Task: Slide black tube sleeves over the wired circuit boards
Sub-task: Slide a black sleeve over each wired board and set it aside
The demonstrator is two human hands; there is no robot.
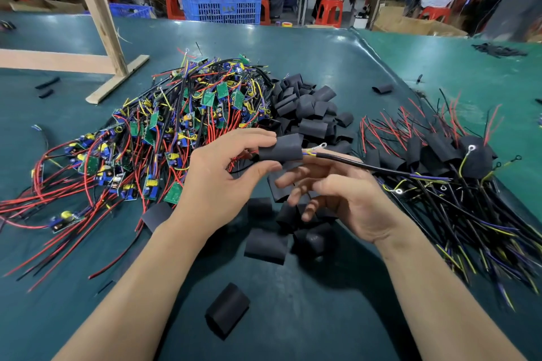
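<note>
My left hand (228, 173) pinches a black tube sleeve (281, 148) between thumb and fingers above the table's middle. A black cable (360, 165) with yellow and blue leads comes out of the sleeve's right end and runs right. Under that cable lies my right hand (337, 196), palm up with its fingers loosely spread. The board inside the sleeve is hidden. A pile of wired green circuit boards (164, 132) lies to the left. Loose black sleeves (311, 108) are heaped behind my hands, and sleeved boards (457, 155) lie at the right.
More loose sleeves (265, 245) lie on the green table mat (293, 316) below my hands, one (227, 309) nearer me. A wooden frame (99, 26) stands at the back left. Beyond the table are a blue crate (220, 4), red stools and seated people.
</note>
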